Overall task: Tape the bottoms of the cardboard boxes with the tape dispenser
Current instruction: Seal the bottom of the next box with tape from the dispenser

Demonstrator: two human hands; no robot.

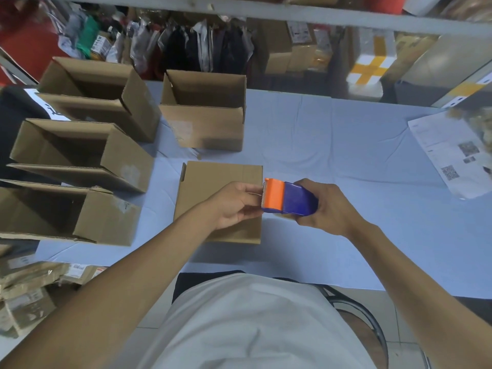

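Item: blue-and-orange plastic tape dispenser (288, 199), centre frame, wrapped in right hand (327, 209). Left hand (234, 203) pinches tape end at the blade, likely to start a strip across flat brown cardboard box (213, 182) on desk (332, 155).

- One view only, from a camera worn on the person's head, looking forward and steeply down.
- It sits close above the table (332, 134): the person's own torso fills the bottom edge, both forearms reach up from the lower corners toward the middle.
- The table runs across the middle of the frame; its near edge lies just above the torso, its far edge meets shelving (266, 14) along the top.
- The wide-angle lens bends straight lines near the frame edges, as on the shelf beam beyond the table.
- No second view shares the scene.
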